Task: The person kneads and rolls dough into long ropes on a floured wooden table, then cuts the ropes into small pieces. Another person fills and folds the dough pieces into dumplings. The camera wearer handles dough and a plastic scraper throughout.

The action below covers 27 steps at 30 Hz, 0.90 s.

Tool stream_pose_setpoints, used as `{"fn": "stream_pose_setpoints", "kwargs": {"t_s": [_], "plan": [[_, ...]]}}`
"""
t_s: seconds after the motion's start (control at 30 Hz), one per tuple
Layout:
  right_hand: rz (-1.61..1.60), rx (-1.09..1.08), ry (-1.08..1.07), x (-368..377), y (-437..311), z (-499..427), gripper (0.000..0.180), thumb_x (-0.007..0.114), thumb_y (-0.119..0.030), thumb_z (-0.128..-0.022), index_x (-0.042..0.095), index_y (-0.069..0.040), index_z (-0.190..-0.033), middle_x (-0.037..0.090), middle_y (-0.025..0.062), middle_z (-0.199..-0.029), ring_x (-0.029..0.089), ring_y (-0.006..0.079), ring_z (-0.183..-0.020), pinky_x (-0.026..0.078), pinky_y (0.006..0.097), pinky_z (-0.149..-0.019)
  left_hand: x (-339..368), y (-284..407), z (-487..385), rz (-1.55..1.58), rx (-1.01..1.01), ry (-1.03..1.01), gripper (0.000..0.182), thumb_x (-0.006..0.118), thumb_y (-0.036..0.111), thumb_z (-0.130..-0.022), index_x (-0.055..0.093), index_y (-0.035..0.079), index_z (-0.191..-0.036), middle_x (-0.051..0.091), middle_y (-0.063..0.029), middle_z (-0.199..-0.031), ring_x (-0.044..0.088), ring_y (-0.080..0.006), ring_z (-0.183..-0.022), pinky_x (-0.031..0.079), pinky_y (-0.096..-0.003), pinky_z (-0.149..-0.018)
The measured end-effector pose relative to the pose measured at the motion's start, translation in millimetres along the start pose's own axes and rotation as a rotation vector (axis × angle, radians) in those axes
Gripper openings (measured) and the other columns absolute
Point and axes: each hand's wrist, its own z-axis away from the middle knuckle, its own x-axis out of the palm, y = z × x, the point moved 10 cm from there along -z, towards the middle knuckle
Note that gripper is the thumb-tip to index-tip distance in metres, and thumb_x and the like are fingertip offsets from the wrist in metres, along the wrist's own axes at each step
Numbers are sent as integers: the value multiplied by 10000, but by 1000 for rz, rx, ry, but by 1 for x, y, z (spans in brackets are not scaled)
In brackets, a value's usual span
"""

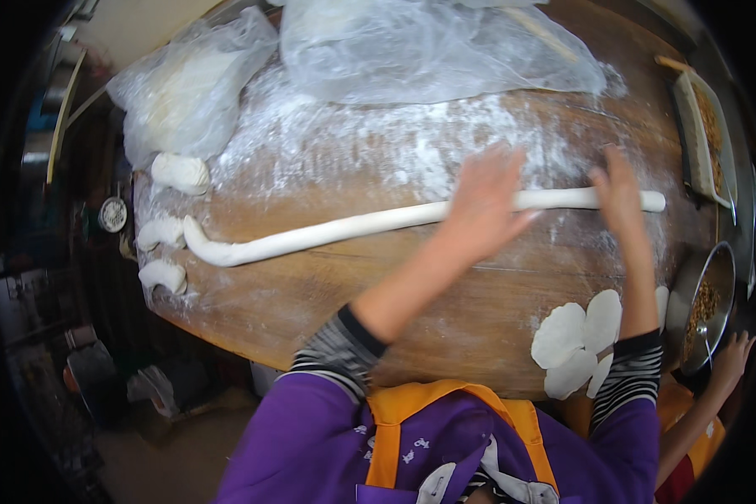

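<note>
A long white dough rope stretches across the floured wooden table, its left end bent upward. Flat across the rope's right half lies my left hand, blurred, with its fingers not wrapped around the dough. My right hand rests over the rope close to its right end, thumb apart from the fingers. At the table's left edge sit three short dough pieces: an upper one, a middle one next to the rope's bent tip, and a lower one.
Several flat dough rounds lie near my right forearm. Clear plastic sheeting and a plastic bag cover the far side. At right stand a metal bowl and a tray with brown crumbly food; another person's hand is near the bowl.
</note>
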Motion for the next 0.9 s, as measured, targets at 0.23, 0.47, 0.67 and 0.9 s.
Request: {"fn": "stream_pose_setpoints", "kwargs": {"t_s": [0.23,0.47,0.67,0.9], "plan": [[-235,-772,-114,82,-284,84,468,736,-276,-835,583,-35,-1207,592,175,-1105,563,310,-1075,472,427,-941,-220,-188,226,-559,-441,-181,681,788,158,-767,477,8,-1353,547,-241,-1310,516,-410,-1212,410,-480,-1045],[-98,-796,-117,63,-204,82,324,683,-324,-873,600,-59,-1039,593,105,-889,597,267,-791,519,383,-667,-188,-161,228,-527,-268,-190,465,750,93,-772,578,-39,-1184,641,-208,-1019,607,-358,-980,488,-449,-888],[125,-542,-150,10,-23,87,302,749,-209,-786,600,-45,-991,593,167,-943,590,377,-877,484,461,-724,-97,-74,155,-296,-5,-181,514,758,151,-779,568,-45,-1215,628,-200,-1055,602,-337,-993,496,-430,-874],[12,-242,-91,-7,-123,75,469,752,-201,-821,607,-27,-1232,603,216,-1232,581,383,-1127,461,452,-965,-60,-68,88,-114,-149,-113,591,708,273,-854,496,-51,-1301,570,-234,-1214,556,-367,-1134,460,-452,-957]]}}
